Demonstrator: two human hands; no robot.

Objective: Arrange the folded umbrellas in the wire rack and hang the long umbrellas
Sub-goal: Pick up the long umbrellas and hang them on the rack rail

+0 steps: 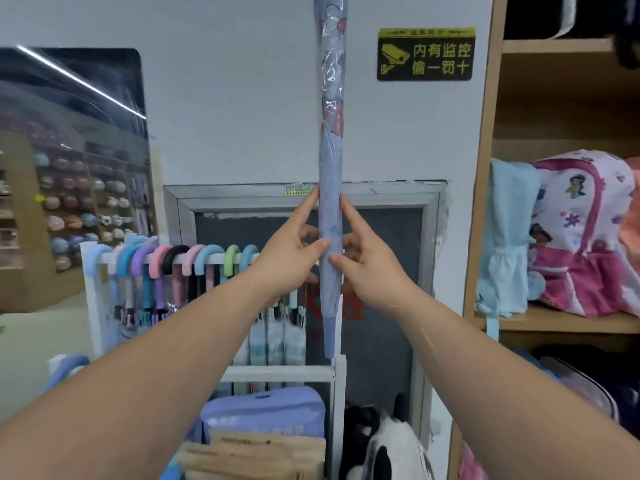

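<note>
A long lilac umbrella (331, 161) in a clear plastic sleeve stands upright in front of the white wall, its top running out of view. My left hand (294, 251) holds its lower part from the left, thumb across the front. My right hand (363, 261) grips it from the right at the same height. Several long umbrellas with curved pastel handles (173, 259) hang on the white rail (104, 259) of the rack at lower left. The umbrella's lower end (330, 344) reaches down to the rack's right post (338, 393).
A wooden shelf unit (554, 323) at the right holds a pink printed backpack (585, 233) and a light blue bag (509, 237). A black-and-yellow sign (426, 54) is on the wall. Packaged goods (263, 417) and a black-and-white plush (388, 445) lie below the rack.
</note>
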